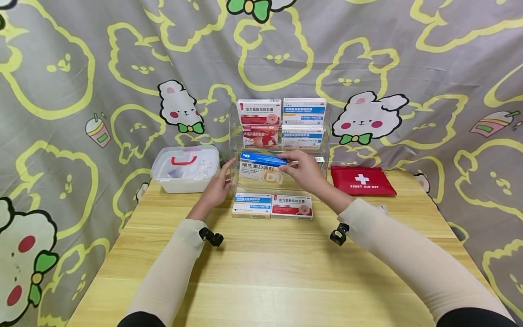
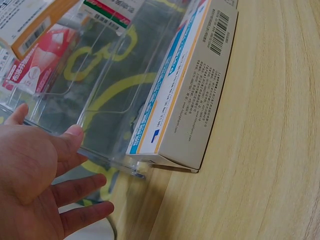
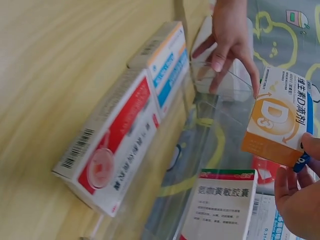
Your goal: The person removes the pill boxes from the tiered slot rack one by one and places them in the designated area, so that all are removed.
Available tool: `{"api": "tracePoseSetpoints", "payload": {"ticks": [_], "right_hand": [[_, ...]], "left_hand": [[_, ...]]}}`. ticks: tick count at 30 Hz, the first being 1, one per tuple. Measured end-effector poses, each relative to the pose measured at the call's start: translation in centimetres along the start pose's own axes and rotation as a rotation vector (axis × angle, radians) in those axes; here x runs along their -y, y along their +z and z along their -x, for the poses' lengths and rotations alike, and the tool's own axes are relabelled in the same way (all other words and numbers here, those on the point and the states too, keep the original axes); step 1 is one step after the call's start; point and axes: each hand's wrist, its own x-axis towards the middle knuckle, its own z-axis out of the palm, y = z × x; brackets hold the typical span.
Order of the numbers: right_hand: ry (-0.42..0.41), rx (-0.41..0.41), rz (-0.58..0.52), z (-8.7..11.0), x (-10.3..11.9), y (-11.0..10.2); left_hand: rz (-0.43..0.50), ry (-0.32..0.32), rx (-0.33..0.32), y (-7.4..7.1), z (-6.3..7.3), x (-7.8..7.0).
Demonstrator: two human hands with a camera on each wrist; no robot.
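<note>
My right hand (image 1: pixel 306 171) pinches a blue, white and orange vitamin D drops box (image 1: pixel 257 171) by its right end. The box overlaps the left of a lower tier of the clear display rack (image 1: pixel 233 136). Beside the rack's left edge is my left hand (image 1: pixel 217 188), fingers extended; its thumb is right at the clear wall in the left wrist view. Mostly hidden behind my right hand in the head view, a white box with a green edge (image 3: pixel 220 207) stands on the same tier. On the upper tiers are a red medicine box (image 1: pixel 260 137), a red-and-white one (image 1: pixel 259 112) and blue-and-white ones (image 1: pixel 304 112).
In front of the rack, a blue-and-white box (image 1: pixel 251 205) and a red-and-white box (image 1: pixel 292 206) lie side by side on the wooden table (image 1: pixel 261 272). A lidded plastic case (image 1: pixel 185 170) stands left, a red first aid pouch (image 1: pixel 362 180) right. A patterned curtain hangs behind.
</note>
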Motion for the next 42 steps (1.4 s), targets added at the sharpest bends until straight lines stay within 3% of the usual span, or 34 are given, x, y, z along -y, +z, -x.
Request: {"api": "tracePoseSetpoints", "payload": {"ticks": [18,37,42], "right_hand": [[-0.017,0.145,-0.035,4.8,-2.5,3.4],[-0.034,0.251,0.008,8.0,-4.0,6.2],[-0.029,0.263,-0.027,8.6,-4.2,6.7]], "left_hand": [[0.006,-0.001,-0.002,0.1,0.0,0.1],[-0.019,-0.006,0.003,-0.1,0.1,-0.1],[-0.021,-0.011,0.004,-0.1,0.1,-0.1]]}}
